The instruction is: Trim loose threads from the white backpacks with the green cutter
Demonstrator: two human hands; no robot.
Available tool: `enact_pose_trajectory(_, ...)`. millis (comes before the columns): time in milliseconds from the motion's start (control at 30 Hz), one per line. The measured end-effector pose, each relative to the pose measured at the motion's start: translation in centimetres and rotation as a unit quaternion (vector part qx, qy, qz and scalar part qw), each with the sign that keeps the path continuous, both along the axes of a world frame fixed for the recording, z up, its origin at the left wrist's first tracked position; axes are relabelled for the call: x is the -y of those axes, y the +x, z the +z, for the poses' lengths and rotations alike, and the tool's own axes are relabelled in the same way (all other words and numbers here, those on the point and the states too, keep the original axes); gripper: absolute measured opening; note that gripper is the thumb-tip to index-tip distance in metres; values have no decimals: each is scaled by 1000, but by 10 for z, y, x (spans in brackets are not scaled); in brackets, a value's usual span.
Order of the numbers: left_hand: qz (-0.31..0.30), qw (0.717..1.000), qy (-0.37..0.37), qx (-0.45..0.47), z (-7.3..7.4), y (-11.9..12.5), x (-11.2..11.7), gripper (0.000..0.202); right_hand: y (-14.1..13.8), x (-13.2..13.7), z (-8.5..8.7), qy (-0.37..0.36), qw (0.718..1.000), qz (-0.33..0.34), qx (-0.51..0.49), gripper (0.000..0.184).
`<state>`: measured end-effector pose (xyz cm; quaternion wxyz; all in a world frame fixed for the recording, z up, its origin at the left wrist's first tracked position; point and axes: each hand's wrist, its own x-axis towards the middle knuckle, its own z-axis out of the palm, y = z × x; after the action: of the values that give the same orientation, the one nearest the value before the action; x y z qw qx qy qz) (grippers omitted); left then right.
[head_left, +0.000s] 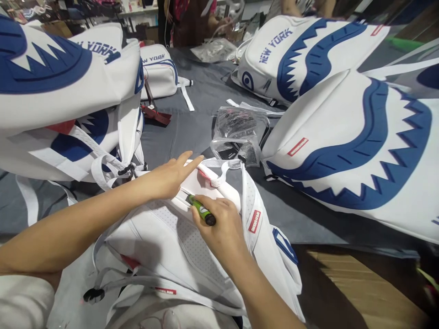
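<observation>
A white backpack [171, 242] lies back-side up in front of me, its mesh panel and shoulder straps showing. My left hand [169, 176] rests flat on its top edge, fingers stretched out toward the white carry handle [219, 180]. My right hand [222, 224] is closed round a small green tool [201, 210], its tip against the seam just under the handle.
White backpacks with blue shark-mouth prints and "NEW YORK" lettering lie around: a stack at left [61, 91], one at right [360, 151], one at the back [302, 50]. Clear plastic bags [238, 132] sit on the grey table [199, 114]. Another person stands at the far end [192, 18].
</observation>
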<state>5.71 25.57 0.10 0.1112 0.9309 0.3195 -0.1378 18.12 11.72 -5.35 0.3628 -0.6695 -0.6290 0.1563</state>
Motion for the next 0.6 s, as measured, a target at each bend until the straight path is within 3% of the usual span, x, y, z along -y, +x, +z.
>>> enact_pose_trajectory(133, 8, 1000, 2, 4, -2, -2, 2, 96, -1, -3, 2, 0, 997, 23, -77, 20)
enact_pose_trajectory(267, 7, 999, 14, 35, -5, -7, 5, 96, 35, 4, 29, -2, 976, 73, -205, 14)
enact_pose_trajectory(333, 3, 999, 19, 41, -7, -8, 6, 97, 66, 5, 38, 103, 967, 0, -234, 14)
enact_pose_trajectory(400, 5, 999, 18, 34, -10, -8, 6, 97, 100, -6, 36, 195, 955, -137, -173, 16)
enact_pose_trajectory(433, 7, 999, 17, 31, -11, -8, 6, 98, 116, -16, 31, 183, 959, -188, -104, 19)
enact_pose_trajectory(467, 8, 999, 17, 30, -13, -8, 5, 98, 131, -29, 23, 127, 968, -216, -19, 23)
enact_pose_trajectory(500, 8, 999, 16, 31, -14, -8, 5, 99, 143, -45, 13, 19, 978, -193, 81, 27)
enact_pose_trajectory(533, 7, 999, 16, 35, -14, -8, 5, 100, 154, -62, 4, -89, 969, -151, 173, 30)
enact_pose_trajectory(600, 10, 999, 16, 42, -15, -8, 6, 100, 167, -96, -15, -183, 948, -82, 245, 32)
